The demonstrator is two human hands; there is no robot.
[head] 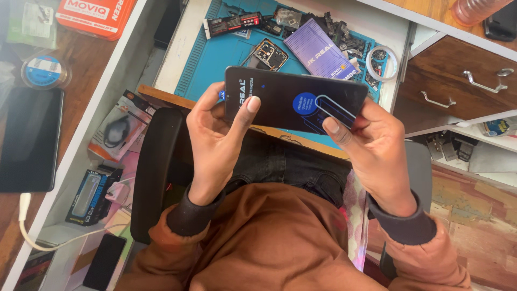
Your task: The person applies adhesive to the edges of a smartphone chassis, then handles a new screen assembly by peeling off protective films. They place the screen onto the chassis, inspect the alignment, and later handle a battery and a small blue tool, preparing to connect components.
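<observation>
**Both hands hold a dark phone above a cluttered repair counter**

The white-edged counter (183, 37) runs across the top of the view, with a ribbed blue mat (215, 59) of matte rubber lying on it. To the right stands a brown wooden drawer (458, 86) with curved metal handles. A black padded chair (156, 172) sits under the person, whose rust-brown sleeves end in dark knit cuffs.

The phone (291, 99), a flat glossy black slab with rounded corners, is held level over the counter's near edge, above the lap. Its face carries a round blue sticker and a long pale-outlined tab. The left hand (215, 140) clasps the phone's left end, thumb laid across the glass and fingers curled behind. The right hand (377, 151) has its grip closed on the right end, thumb pressing the tab, fingers underneath.

On the mat beyond lie a purple flat box (320, 51), a bare circuit board (269, 54) with small metal parts, and a clear tape ring (382, 62), all well apart from the hands.
</observation>
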